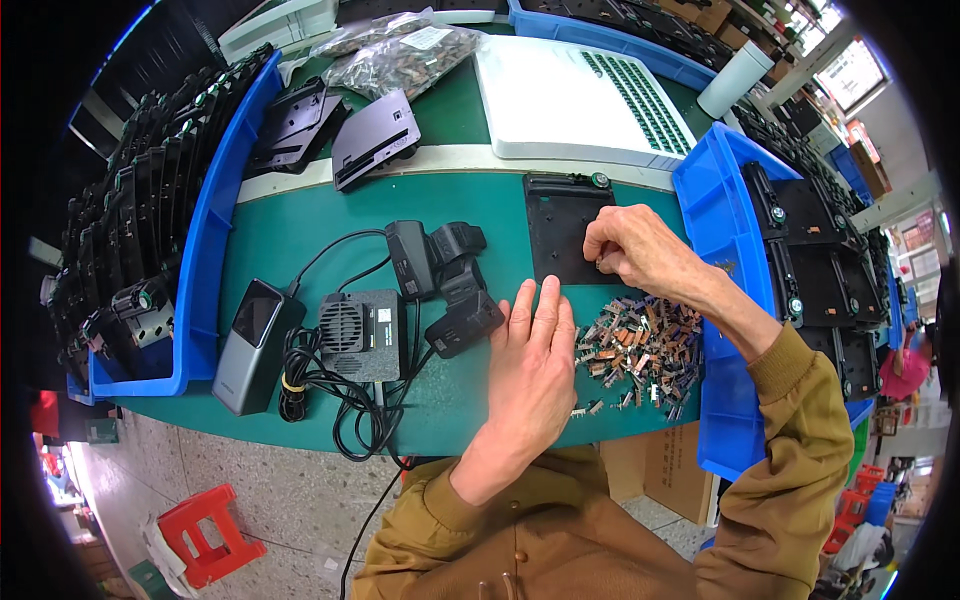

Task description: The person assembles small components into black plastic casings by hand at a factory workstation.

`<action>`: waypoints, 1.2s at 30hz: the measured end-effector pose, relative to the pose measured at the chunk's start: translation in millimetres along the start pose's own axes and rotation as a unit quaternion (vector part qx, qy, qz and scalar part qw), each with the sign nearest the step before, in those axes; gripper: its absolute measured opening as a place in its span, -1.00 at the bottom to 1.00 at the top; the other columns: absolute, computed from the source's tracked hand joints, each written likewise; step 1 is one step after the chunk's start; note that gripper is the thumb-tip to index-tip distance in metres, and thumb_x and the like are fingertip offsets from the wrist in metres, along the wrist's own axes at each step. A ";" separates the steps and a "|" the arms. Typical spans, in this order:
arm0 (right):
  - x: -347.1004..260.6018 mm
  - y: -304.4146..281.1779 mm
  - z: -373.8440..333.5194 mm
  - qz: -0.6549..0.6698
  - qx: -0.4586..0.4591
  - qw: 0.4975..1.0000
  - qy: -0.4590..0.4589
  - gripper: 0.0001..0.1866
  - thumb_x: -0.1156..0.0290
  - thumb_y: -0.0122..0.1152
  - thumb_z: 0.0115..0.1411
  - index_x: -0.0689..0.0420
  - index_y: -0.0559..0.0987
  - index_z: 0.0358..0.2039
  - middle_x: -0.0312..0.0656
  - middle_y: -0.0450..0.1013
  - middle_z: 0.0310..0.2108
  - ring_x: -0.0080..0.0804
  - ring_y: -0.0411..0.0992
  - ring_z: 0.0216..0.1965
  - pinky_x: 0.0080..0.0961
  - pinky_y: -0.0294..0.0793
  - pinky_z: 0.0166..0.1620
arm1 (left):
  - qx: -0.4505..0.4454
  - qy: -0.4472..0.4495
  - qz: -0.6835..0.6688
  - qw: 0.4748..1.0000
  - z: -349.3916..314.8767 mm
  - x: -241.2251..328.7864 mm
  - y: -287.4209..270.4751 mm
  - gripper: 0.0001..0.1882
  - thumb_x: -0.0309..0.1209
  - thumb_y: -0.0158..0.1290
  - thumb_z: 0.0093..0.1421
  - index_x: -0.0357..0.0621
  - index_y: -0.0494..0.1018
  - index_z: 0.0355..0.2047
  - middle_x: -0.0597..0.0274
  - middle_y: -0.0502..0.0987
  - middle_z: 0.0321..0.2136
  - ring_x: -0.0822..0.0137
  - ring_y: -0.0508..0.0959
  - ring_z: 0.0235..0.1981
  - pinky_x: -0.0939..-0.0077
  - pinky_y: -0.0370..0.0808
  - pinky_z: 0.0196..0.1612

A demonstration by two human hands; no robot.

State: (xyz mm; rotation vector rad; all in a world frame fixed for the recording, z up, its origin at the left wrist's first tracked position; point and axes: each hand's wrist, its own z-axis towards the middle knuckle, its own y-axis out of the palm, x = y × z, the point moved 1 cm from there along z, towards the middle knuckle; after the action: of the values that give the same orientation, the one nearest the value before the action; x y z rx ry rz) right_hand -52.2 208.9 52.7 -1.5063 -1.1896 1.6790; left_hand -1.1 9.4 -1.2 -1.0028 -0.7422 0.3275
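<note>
Right hand (630,245) pinched small part onto black plate (568,230); left hand (535,350) lay flat, empty, on bench (300,230). Best kept plate steady w/ left.

On the green desk (300,230) a grey box-shaped device with a dark screen (250,345) lies at the left, beside a dark unit with a round fan grille (358,335) and a tangle of black cable (340,405). Two black clamp-like fixtures (440,280) sit near them. Long blue bins (215,215) of black parts flank both sides. Further back lie a white tray with rows of green pieces (580,100) and clear bags of small parts (400,50). A red stool (210,535) stands on the floor
</note>
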 end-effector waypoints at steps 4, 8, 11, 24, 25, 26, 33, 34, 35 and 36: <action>-3.8 -2.5 1.0 0.013 0.007 1.000 0.022 -0.85 0.68 0.13 -0.19 0.35 0.54 -0.50 -0.03 0.48 -0.56 -0.27 0.50 -0.51 -0.43 0.48 -0.42 | 0.003 0.002 -0.004 1.000 0.3 0.1 -0.4 -0.40 -0.59 0.06 -0.08 -0.46 0.31 0.06 -0.11 0.23 0.20 -0.08 0.20 0.23 -0.05 0.15 0.24; -7.2 -3.5 2.2 0.030 -0.015 0.997 0.066 -0.86 0.67 0.17 -0.19 0.38 0.54 -0.51 -0.04 0.48 -0.56 -0.32 0.52 -0.49 -0.45 0.49 -0.41 | 0.005 0.000 -0.009 1.000 -0.4 -1.3 -0.4 -0.40 -0.60 0.06 -0.08 -0.47 0.30 0.06 -0.12 0.23 0.20 -0.09 0.20 0.23 -0.06 0.14 0.24; -6.2 -5.3 1.1 0.033 -0.014 0.996 0.083 -0.84 0.66 0.18 -0.20 0.40 0.54 -0.51 -0.04 0.49 -0.56 -0.33 0.52 -0.49 -0.46 0.50 -0.40 | 0.008 0.003 -0.011 1.000 0.5 0.2 -0.5 -0.40 -0.59 0.06 -0.08 -0.48 0.30 0.06 -0.13 0.23 0.19 -0.09 0.20 0.22 -0.06 0.14 0.24; 19.7 -27.8 6.5 0.058 0.081 0.988 0.118 -0.78 0.58 0.13 -0.16 0.36 0.50 -0.42 -0.18 0.49 -0.56 -0.49 0.48 -0.48 -0.56 0.50 -0.35 | 0.014 0.003 -0.024 1.000 0.1 -0.2 0.2 -0.42 -0.58 0.06 -0.08 -0.49 0.32 0.04 -0.15 0.23 0.19 -0.10 0.21 0.22 -0.09 0.14 0.24; 22.6 -30.5 8.5 0.035 0.107 0.986 0.124 -0.79 0.59 0.14 -0.16 0.35 0.50 -0.42 -0.18 0.49 -0.55 -0.50 0.49 -0.48 -0.57 0.50 -0.35 | 0.015 0.002 -0.023 1.000 -0.3 -0.8 0.7 -0.42 -0.58 0.06 -0.08 -0.49 0.32 0.04 -0.15 0.23 0.19 -0.10 0.21 0.22 -0.09 0.14 0.24; 23.3 -32.2 11.1 0.036 0.109 0.985 0.130 -0.77 0.64 0.15 -0.18 0.37 0.54 -0.41 -0.06 0.53 -0.54 -0.32 0.55 -0.45 -0.46 0.54 -0.37 | 0.018 0.001 -0.021 1.000 -0.7 -1.5 1.3 -0.42 -0.58 0.05 -0.08 -0.49 0.32 0.03 -0.15 0.23 0.19 -0.10 0.21 0.22 -0.09 0.14 0.24; 25.1 -25.7 15.7 0.083 0.065 0.983 0.152 -0.75 0.64 0.19 -0.18 0.39 0.54 -0.38 -0.07 0.53 -0.53 -0.35 0.55 -0.44 -0.47 0.54 -0.33 | 0.017 0.002 -0.021 1.000 0.5 -0.5 1.4 -0.44 -0.57 0.04 -0.06 -0.49 0.33 0.03 -0.15 0.23 0.19 -0.09 0.21 0.22 -0.08 0.14 0.24; 24.7 -24.7 15.8 0.085 0.059 0.984 0.147 -0.75 0.65 0.18 -0.18 0.40 0.54 -0.39 -0.06 0.53 -0.52 -0.35 0.54 -0.44 -0.47 0.54 -0.33 | 0.017 0.002 -0.021 1.000 0.4 -0.7 1.4 -0.44 -0.57 0.04 -0.06 -0.49 0.33 0.03 -0.15 0.23 0.19 -0.09 0.21 0.22 -0.08 0.14 0.24; 24.5 -24.1 15.8 0.087 0.054 0.985 0.142 -0.76 0.66 0.17 -0.18 0.40 0.54 -0.39 -0.06 0.53 -0.52 -0.35 0.54 -0.44 -0.47 0.53 -0.33 | 0.017 0.001 -0.022 1.000 0.3 -0.6 1.2 -0.44 -0.57 0.03 -0.06 -0.49 0.33 0.03 -0.15 0.23 0.19 -0.09 0.21 0.22 -0.07 0.14 0.24; 24.8 -23.3 16.2 0.087 0.053 0.985 0.143 -0.76 0.66 0.17 -0.18 0.40 0.54 -0.39 -0.06 0.53 -0.52 -0.35 0.54 -0.44 -0.47 0.53 -0.33 | 0.017 -0.001 -0.023 1.000 0.2 -0.9 1.4 -0.44 -0.57 0.03 -0.06 -0.49 0.33 0.03 -0.15 0.23 0.19 -0.09 0.21 0.22 -0.07 0.15 0.24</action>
State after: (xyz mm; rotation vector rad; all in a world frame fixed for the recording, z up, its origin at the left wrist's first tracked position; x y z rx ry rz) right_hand -75.9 236.8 61.7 -1.7547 -0.8265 1.5425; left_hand -1.8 9.7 -2.7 -0.9518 -0.7581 0.3008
